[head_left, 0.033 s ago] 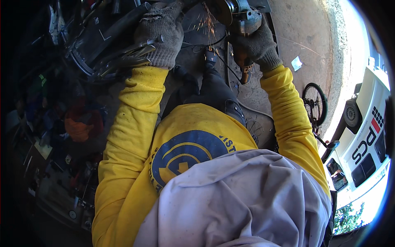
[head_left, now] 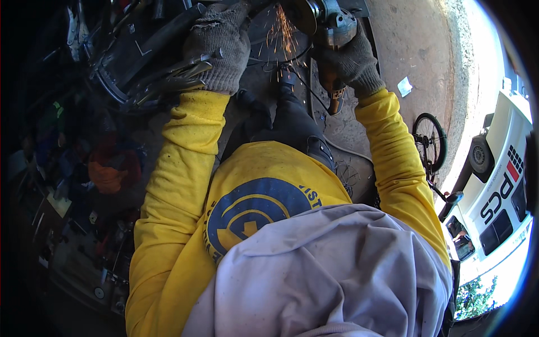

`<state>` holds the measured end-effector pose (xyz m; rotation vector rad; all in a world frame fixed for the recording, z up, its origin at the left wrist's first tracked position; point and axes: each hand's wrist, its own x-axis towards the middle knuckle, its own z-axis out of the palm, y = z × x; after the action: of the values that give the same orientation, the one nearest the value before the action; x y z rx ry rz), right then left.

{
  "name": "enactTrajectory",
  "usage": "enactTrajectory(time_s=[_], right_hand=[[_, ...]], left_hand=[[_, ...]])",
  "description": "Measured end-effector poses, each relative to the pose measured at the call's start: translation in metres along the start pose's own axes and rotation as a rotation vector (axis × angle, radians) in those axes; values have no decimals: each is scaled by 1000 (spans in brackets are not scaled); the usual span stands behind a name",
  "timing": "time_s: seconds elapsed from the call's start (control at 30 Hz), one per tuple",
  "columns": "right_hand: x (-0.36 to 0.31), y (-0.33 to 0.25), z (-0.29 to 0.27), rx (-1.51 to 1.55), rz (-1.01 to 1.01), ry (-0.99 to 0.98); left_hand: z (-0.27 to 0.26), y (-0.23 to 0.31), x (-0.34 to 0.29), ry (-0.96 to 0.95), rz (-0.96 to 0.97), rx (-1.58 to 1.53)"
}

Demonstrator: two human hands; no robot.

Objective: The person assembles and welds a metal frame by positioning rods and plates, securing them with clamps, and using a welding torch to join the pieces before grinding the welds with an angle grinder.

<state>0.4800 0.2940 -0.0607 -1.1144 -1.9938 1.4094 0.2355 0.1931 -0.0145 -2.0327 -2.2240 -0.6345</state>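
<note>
My right hand [head_left: 353, 63], in a grey knitted glove, is wrapped round an angle grinder [head_left: 338, 29] at the top of the view. The grinder's disc [head_left: 304, 16] faces left, and orange sparks [head_left: 284, 38] spray down beside it. My left hand [head_left: 220, 48], gloved the same way, is closed at the end of a dark metal piece [head_left: 259, 7] that runs toward the disc; its fingers are mostly hidden. Metal locking pliers [head_left: 168, 84] lie against the left wrist, next to a bolt end [head_left: 218, 54]. The contact point of disc and metal is too dark to make out.
Dark metal tubes [head_left: 160, 42] and more pliers [head_left: 77, 33] crowd the upper left. A cable [head_left: 307, 90] hangs below the grinder by my legs. A bicycle wheel [head_left: 429, 140] and a white van [head_left: 494, 196] stand at the right. A pale scrap [head_left: 404, 86] lies on the ground.
The spray of sparks is thicker and brighter now. Both hands and the grinder look almost unmoved.
</note>
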Motion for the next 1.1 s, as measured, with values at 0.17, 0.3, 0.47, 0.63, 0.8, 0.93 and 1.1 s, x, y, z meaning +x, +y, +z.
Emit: enactTrajectory(time_s=[0.17, 0.3, 0.47, 0.63, 0.8, 0.93, 1.1], right_hand=[[0, 20, 0, -134, 4, 42], [2, 25, 3, -91, -9, 32], [-1, 5, 2, -61, -12, 28], [0, 18, 1, -108, -26, 20], [-10, 23, 3, -34, 108, 42], [-15, 21, 1, 23, 112, -6], [-11, 17, 4, -5, 105, 16]], left_hand=[[-4, 7, 4, -103, -59, 138], [0, -2, -3, -21, -30, 4], [2, -4, -1, -4, -13, 7], [1, -3, 1, -24, -9, 43], [-2, 1, 3, -52, -21, 89], [2, 0, 0, -69, -35, 144], [0, -6, 1, -48, -28, -31]])
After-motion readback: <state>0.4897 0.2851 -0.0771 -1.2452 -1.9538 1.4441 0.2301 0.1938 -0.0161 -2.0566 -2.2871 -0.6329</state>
